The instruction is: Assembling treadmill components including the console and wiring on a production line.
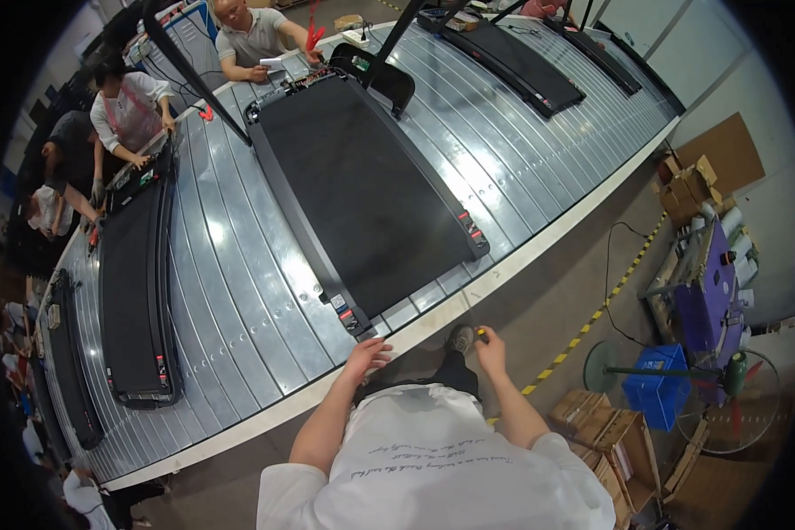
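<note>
A treadmill deck with a black belt and grey side rails lies in front of me on the slatted metal conveyor table. Its near corners carry dark end pieces with red marks. My left hand is at the table's pale front edge, just below the deck's near left corner, its fingers loosely stretched and nothing visible in them. Off the edge to the right, my right hand is closed round a small yellow-and-black tool. Only its end shows, so its exact kind is unclear.
More treadmill decks lie left and far right. Across the table, a person holds something white; others work at the left. Behind me at right stand wooden crates, a blue bin, a fan and a trailing cable.
</note>
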{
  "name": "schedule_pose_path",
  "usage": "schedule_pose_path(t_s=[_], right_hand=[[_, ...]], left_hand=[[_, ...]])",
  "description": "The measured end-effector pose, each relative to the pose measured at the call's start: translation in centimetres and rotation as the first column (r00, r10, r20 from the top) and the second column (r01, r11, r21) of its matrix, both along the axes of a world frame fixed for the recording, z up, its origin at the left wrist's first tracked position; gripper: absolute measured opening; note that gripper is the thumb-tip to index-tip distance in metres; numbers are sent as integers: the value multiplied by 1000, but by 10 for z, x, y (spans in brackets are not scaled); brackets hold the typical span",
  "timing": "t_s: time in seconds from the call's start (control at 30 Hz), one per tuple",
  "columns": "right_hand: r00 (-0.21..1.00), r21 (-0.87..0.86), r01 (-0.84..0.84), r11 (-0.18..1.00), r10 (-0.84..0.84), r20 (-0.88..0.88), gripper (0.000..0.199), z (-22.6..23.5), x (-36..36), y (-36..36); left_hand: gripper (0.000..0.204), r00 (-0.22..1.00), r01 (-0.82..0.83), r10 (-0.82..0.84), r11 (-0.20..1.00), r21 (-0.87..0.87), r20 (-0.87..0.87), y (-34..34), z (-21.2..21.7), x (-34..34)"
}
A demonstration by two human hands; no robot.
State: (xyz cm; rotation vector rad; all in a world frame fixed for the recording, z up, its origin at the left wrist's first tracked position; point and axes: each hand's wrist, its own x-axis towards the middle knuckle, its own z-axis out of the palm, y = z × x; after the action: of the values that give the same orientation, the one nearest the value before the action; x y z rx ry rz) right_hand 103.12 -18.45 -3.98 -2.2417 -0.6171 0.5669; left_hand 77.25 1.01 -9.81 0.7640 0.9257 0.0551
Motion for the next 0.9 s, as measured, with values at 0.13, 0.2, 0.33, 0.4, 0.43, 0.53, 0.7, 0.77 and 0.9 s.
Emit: schedule_pose_path(t_s=[0.13, 0.2, 0.33, 0.4, 0.43, 0.53, 0.7, 0.77, 0.9], right_hand=[[993, 7, 110, 994, -109, -51, 38, -20, 97, -7], [995, 52, 98, 994, -97, -23, 38, -32, 161, -21], [1000, 80, -5, 997, 6, -12, 40, -35, 246, -32], [985, 99, -132, 986, 119, 123, 42, -41, 273, -36], [988, 104, -131, 986, 120, 102, 42, -43, 282, -40], [851, 25, -362, 932, 320, 417, 41, -45, 319, -47], [294, 315, 488, 814, 187, -937, 37, -108, 363, -61], [348, 318, 510, 799, 146, -926, 37, -107, 343, -56], [713, 342, 408, 847, -62, -699, 43, -82, 322, -53]], left_hand=[[40, 965, -131, 143, 989, 70, -218, -26, -2, 13], [40, 924, -235, 239, 971, 50, -299, -50, -10, 51], [39, 869, -374, 362, 927, 33, -338, -101, -1, 132], [37, 871, -279, 280, 958, 64, -403, -117, 4, 157], [36, 871, -183, 198, 980, 77, -450, -123, 7, 164], [32, 842, -132, 206, 975, 180, -498, -144, 7, 183], [39, 840, -85, 200, 967, 240, -504, -162, 5, 211], [39, 779, 133, 75, 950, 281, -622, -162, 10, 194], [37, 639, 364, -6, 883, 295, -769, -160, 18, 167]])
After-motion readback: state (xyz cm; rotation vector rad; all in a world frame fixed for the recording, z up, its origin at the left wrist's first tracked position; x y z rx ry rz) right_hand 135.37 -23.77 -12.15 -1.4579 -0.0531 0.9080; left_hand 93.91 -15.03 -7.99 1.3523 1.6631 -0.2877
